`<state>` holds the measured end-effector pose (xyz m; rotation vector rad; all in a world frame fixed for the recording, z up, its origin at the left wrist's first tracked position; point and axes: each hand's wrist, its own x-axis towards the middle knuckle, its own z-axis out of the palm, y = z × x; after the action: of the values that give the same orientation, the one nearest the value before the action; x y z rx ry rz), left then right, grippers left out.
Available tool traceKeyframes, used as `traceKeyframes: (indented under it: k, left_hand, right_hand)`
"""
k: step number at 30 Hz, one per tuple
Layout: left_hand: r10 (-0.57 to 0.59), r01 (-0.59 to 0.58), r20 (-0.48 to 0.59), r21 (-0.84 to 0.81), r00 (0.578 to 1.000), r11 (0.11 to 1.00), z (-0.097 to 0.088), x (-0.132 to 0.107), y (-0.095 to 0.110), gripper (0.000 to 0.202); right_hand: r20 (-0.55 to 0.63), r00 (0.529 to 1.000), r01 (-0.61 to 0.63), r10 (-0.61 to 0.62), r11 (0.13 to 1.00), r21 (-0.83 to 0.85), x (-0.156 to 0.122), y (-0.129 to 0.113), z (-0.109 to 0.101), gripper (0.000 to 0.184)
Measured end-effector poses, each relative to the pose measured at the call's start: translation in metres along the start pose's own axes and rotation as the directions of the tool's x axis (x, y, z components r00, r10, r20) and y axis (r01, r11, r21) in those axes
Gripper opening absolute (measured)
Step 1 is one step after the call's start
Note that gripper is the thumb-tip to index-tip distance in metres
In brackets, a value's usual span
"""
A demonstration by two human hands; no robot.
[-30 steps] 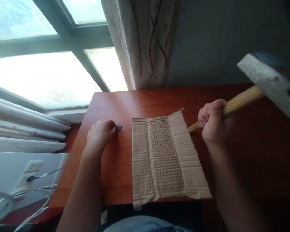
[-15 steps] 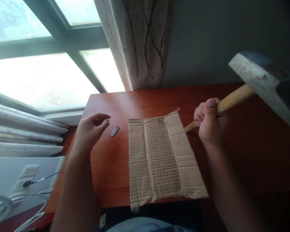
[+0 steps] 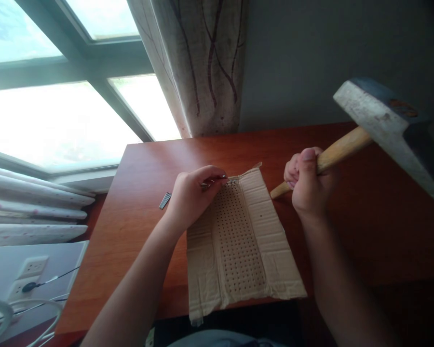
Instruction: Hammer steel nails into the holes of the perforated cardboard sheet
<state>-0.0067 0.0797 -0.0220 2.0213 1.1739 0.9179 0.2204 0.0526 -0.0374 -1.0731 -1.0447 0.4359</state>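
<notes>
A flattened cardboard sheet (image 3: pixel 246 241) with rows of small punched holes lies on the red-brown wooden table (image 3: pixel 141 231). My left hand (image 3: pixel 193 195) rests on the sheet's far left corner, its fingers pinched on a small nail (image 3: pixel 217 178) at the top of the hole rows. A small bundle of loose nails (image 3: pixel 165 200) lies on the table just left of that hand. My right hand (image 3: pixel 307 185) is wrapped round the wooden handle of a hammer (image 3: pixel 386 127), whose heavy grey head is raised above the table at the right.
A patterned curtain (image 3: pixel 202 67) and a window (image 3: pixel 58 111) stand behind the table's far left corner. Wall sockets with a plugged cable (image 3: pixel 27 284) sit low at the left. The table's near edge runs just under the cardboard.
My left hand picked a nail from the bundle, lifted it, then moved right onto the cardboard's far corner. The hammer stays raised in my right hand.
</notes>
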Motion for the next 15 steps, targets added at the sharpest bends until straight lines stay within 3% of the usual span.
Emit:
traceKeyframes:
  k: [15]
  left_hand:
    - [0.011, -0.013, 0.023, 0.099, 1.0, 0.995, 0.0039, -0.0002, -0.0057, 0.014]
  right_hand:
    - [-0.002, 1.0, 0.02, -0.02, 1.0, -0.015, -0.0011, 0.001, 0.0011, 0.052]
